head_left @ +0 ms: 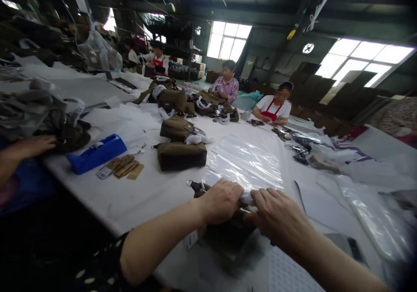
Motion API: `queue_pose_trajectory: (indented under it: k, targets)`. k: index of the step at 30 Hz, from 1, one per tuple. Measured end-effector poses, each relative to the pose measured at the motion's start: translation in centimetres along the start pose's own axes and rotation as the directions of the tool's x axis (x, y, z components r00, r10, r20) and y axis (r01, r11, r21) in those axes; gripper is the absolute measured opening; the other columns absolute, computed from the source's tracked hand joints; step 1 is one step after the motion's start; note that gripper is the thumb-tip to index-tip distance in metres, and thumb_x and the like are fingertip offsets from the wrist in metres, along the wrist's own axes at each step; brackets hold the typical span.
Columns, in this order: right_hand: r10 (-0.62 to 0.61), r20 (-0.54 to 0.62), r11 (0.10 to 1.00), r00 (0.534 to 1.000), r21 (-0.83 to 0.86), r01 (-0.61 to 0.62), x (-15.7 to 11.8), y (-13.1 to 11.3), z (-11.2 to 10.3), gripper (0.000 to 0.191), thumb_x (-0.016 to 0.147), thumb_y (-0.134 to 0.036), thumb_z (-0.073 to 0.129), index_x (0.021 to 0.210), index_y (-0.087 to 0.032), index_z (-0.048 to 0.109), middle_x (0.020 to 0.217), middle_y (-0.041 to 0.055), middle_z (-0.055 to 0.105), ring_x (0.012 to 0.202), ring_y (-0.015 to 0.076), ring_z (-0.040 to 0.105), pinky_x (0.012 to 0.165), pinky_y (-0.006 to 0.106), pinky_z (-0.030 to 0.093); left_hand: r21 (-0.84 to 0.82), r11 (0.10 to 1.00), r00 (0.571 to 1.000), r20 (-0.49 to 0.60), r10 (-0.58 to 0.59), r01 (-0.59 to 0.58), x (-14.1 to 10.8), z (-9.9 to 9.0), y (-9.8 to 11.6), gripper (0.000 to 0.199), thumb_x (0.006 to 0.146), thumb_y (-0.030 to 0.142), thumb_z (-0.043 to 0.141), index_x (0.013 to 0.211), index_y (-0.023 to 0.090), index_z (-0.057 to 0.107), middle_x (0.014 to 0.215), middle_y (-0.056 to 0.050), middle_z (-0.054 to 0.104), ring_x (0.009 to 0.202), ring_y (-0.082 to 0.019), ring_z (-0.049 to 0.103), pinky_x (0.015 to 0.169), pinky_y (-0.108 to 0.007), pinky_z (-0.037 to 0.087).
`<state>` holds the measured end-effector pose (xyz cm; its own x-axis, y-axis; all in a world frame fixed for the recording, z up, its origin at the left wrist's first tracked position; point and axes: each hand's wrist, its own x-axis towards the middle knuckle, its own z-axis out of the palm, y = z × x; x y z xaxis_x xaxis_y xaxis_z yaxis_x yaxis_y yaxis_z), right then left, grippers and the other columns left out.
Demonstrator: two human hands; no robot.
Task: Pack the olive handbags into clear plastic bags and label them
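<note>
A dark olive handbag (224,240) is in front of me at the near side of the table, its lower part blurred. My left hand (221,201) is closed, its fingers wrapped over the bag's top. Close beside it, my right hand (276,211) is also closed, gripping the white-wrapped handle (247,198) between the hands. A metal ring on a strap tab (192,184) sticks out left of my left hand, and a white tag (192,239) hangs below. Just beyond the hands lie clear plastic bags (247,162).
Two olive handbags (182,155) stand ahead on the white table (130,201). Left of them are a blue tape dispenser (97,153) and brown tags (125,167). A co-worker's hand (32,146) rests by a bag at far left. Several people work across the table. More plastic (374,214) lies right.
</note>
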<state>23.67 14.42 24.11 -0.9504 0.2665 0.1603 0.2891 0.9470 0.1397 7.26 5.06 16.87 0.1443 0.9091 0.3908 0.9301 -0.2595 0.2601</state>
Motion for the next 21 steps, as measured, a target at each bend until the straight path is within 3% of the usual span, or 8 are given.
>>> queue_pose_trajectory:
  k: [2, 4, 7, 9, 11, 14, 18, 21]
  targets:
    - [0.082, 0.189, 0.982, 0.979, 0.152, -0.112, 0.7, 0.1, 1.1, 0.028, 0.085, -0.04, 0.053, 0.07, -0.016, 0.057, 0.061, 0.0051, 0.056, 0.056, 0.0172, 0.052, 0.056, 0.03, 0.04, 0.017, 0.999, 0.999, 0.017, 0.047, -0.047, 0.9, -0.2, -0.6, 0.014, 0.09, 0.028, 0.043, 0.088, 0.015, 0.049, 0.087, -0.006, 0.058, 0.083, -0.021, 0.053, 0.081, -0.034, 0.041]
    - [0.127, 0.404, 0.816, 0.906, 0.477, -0.327, 1.9, 1.0, 1.6, 0.035, 0.081, -0.048, 0.056, 0.065, -0.017, 0.054, 0.054, -0.0001, 0.051, 0.048, 0.0117, 0.046, 0.047, 0.024, 0.036, 0.01, 0.995, 0.995, 0.023, 0.098, -0.098, 2.3, -0.6, -1.6, 0.017, 0.089, 0.03, 0.046, 0.09, 0.014, 0.051, 0.089, -0.008, 0.06, 0.087, -0.021, 0.053, 0.086, -0.034, 0.039]
    - [0.176, 0.563, 0.214, 0.808, 0.779, -0.589, 3.7, 2.2, 1.1, 0.042, 0.072, -0.057, 0.063, 0.068, -0.016, 0.054, 0.053, -0.0034, 0.049, 0.047, 0.0095, 0.046, 0.046, 0.022, 0.041, -0.036, 0.995, 0.996, -0.001, 0.092, -0.092, 4.9, -1.6, -3.5, 0.023, 0.089, 0.033, 0.047, 0.099, 0.014, 0.054, 0.1, -0.008, 0.061, 0.099, -0.02, 0.052, 0.095, -0.033, 0.036]
    - [0.299, 0.562, -0.136, 0.771, 0.825, -0.549, 4.5, 1.9, 0.5, 0.042, 0.066, -0.053, 0.072, 0.074, -0.015, 0.056, 0.056, -0.0027, 0.053, 0.05, 0.0104, 0.051, 0.053, 0.024, 0.049, -0.046, 0.999, 0.999, -0.051, 0.015, -0.017, 6.0, -2.7, -4.5, 0.03, 0.088, 0.035, 0.05, 0.111, 0.015, 0.053, 0.116, -0.009, 0.058, 0.111, -0.022, 0.048, 0.099, -0.036, 0.033]
    - [0.387, 0.547, -0.348, 0.742, 0.832, -0.432, 4.7, 0.5, 0.0, 0.039, 0.061, -0.044, 0.079, 0.077, -0.014, 0.059, 0.062, -0.0002, 0.059, 0.056, 0.0123, 0.057, 0.06, 0.025, 0.053, -0.049, 0.998, 0.994, -0.103, -0.036, 0.031, 6.0, -4.0, -5.3, 0.04, 0.086, 0.036, 0.053, 0.12, 0.016, 0.049, 0.127, -0.009, 0.052, 0.12, -0.024, 0.042, 0.103, -0.039, 0.03]
    - [0.474, 0.512, -0.519, 0.716, 0.82, -0.242, 3.8, -2.9, -0.5, 0.035, 0.059, -0.033, 0.082, 0.082, -0.014, 0.063, 0.078, 0.0048, 0.067, 0.072, 0.0158, 0.064, 0.068, 0.023, 0.055, -0.149, 0.984, 0.987, -0.116, -0.11, 0.093, 3.6, -5.7, -5.8, 0.042, 0.089, 0.04, 0.047, 0.122, 0.013, 0.05, 0.126, -0.011, 0.055, 0.119, -0.022, 0.045, 0.104, -0.036, 0.031]
    - [0.476, 0.47, -0.636, 0.743, 0.768, -0.078, -0.3, -8.1, -0.1, 0.036, 0.068, -0.031, 0.075, 0.1, -0.019, 0.064, 0.109, 0.0059, 0.064, 0.108, 0.0213, 0.057, 0.092, 0.028, 0.049, -0.294, 0.908, 0.954, 0.055, -0.295, 0.297, -1.7, -5.4, -5.6, 0.045, 0.093, 0.041, 0.033, 0.118, 0.012, 0.056, 0.12, -0.011, 0.06, 0.113, -0.021, 0.052, 0.099, -0.033, 0.037]
    - [0.432, 0.446, -0.528, 0.784, 0.83, -0.181, -6.0, -10.1, 1.2, 0.041, 0.073, -0.04, 0.067, 0.112, -0.028, 0.061, 0.118, 0.0046, 0.061, 0.115, 0.0249, 0.052, 0.098, 0.039, 0.044, -0.312, 0.867, 0.919, 0.208, -0.336, 0.388, -5.1, -3.1, -4.5, 0.042, 0.093, 0.037, 0.032, 0.115, 0.013, 0.059, 0.118, -0.01, 0.062, 0.112, -0.021, 0.053, 0.101, -0.034, 0.036]
